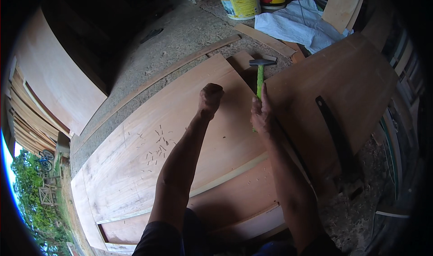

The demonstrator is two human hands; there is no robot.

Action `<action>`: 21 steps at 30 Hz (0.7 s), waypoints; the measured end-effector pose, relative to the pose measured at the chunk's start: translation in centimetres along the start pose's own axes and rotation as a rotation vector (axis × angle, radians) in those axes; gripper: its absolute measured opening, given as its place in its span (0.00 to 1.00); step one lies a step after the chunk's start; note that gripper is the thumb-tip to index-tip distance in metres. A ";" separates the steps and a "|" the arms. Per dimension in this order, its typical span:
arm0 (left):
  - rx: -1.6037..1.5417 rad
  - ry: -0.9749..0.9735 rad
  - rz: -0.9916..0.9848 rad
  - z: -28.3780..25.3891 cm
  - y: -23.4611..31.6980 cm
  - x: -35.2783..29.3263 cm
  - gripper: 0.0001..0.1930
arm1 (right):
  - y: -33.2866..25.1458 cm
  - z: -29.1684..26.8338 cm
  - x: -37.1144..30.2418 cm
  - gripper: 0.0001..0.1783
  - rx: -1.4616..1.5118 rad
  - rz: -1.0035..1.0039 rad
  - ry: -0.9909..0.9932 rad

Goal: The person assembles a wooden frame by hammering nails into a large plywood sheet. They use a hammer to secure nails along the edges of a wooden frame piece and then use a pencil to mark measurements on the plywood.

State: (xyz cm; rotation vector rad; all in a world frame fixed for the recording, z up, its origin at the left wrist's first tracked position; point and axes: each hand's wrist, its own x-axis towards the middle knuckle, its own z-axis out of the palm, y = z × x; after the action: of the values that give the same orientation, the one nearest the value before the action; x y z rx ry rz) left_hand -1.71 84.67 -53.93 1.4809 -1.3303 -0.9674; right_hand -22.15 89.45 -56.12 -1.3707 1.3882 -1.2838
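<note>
The broad plywood panel [237, 132] lies in front of the person, and the right hand [262, 114] is wrapped around the green handle of a hammer [260, 78], held up at the panel's right edge with its metal head on top. The left hand [211, 98] is curled into a fist over the far part of the panel, well apart from the hammer; its fingers are turned away, so I cannot tell whether it pinches anything. The step in hand looks like hammer work on this panel, and the next move would call for a nail held steady and a clear, square swing.

Thin nails [167, 143] lie loose on the panel's left half. The panel is smooth, pale and grainy, curved along its far left side, with greyish smudges toward its left end. A narrow pale strip [225, 175] runs along its near side. To the panel's right, a browner flat board [306, 84] carries a long dark handsaw [336, 134], while beyond the panel spreads rough concrete floor [180, 35] with a crumpled white sack [288, 23]
</note>
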 end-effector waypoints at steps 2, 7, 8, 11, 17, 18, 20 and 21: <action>0.175 0.236 0.154 4.5 -1.1 1.3 0.08 | 0.0 0.4 0.2 0.33 0.012 -0.041 0.006; 0.239 0.392 0.105 10.1 -1.5 1.7 0.13 | 0.1 0.4 -0.2 0.32 -0.009 -0.167 0.015; 0.244 0.392 0.065 10.6 -1.2 1.6 0.13 | 0.6 0.3 -0.1 0.32 -0.024 -0.181 0.022; 0.326 0.414 0.046 10.5 -0.1 2.0 0.13 | 1.3 -0.2 0.0 0.31 -0.071 -0.276 0.047; 0.437 0.422 0.181 10.6 -0.6 1.5 0.13 | 3.4 -4.3 -0.8 0.32 -0.448 -0.323 -0.157; 0.427 0.400 0.176 10.4 -0.5 1.4 0.13 | 2.7 -4.5 -1.1 0.32 -0.497 -0.375 -0.139; 0.400 0.365 0.167 10.1 -0.6 1.1 0.14 | -0.8 -5.0 -1.9 0.32 -0.557 -0.425 -0.098; 0.382 0.351 0.163 9.9 -0.6 0.8 0.14 | -3.0 -5.2 -2.2 0.32 -0.568 -0.427 -0.076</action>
State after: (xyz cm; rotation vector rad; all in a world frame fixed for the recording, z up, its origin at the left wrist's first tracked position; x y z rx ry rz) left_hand -10.83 82.75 -57.34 1.6995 -1.3941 -0.3358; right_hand -26.41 92.54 -52.53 -2.1701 1.5250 -1.1130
